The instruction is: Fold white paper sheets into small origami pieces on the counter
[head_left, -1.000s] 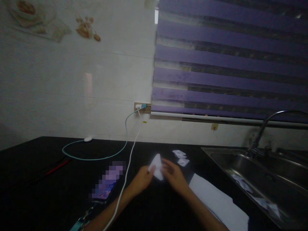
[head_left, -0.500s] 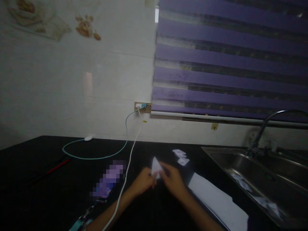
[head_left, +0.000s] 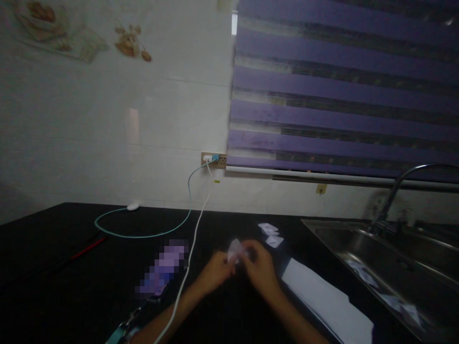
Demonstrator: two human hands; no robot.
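Observation:
A small folded piece of white paper (head_left: 235, 249) is pinched between both hands above the black counter (head_left: 71, 267). My left hand (head_left: 215, 274) grips its left lower edge with closed fingers. My right hand (head_left: 260, 268) closes over its right side and hides part of it. A stack of white paper sheets (head_left: 324, 301) lies just right of my right forearm. Small folded paper pieces (head_left: 270, 234) rest on the counter beyond the hands.
A phone (head_left: 161, 270) lies left of my left hand, with a white cable (head_left: 193, 239) running up to a wall socket (head_left: 213, 159). A teal cable (head_left: 143, 234) loops at the back. A steel sink (head_left: 387, 267) with paper scraps and a tap (head_left: 398, 191) is at right.
The paper piece has become smaller and more covered as both hands closed in around it. The hands stayed in nearly the same spot.

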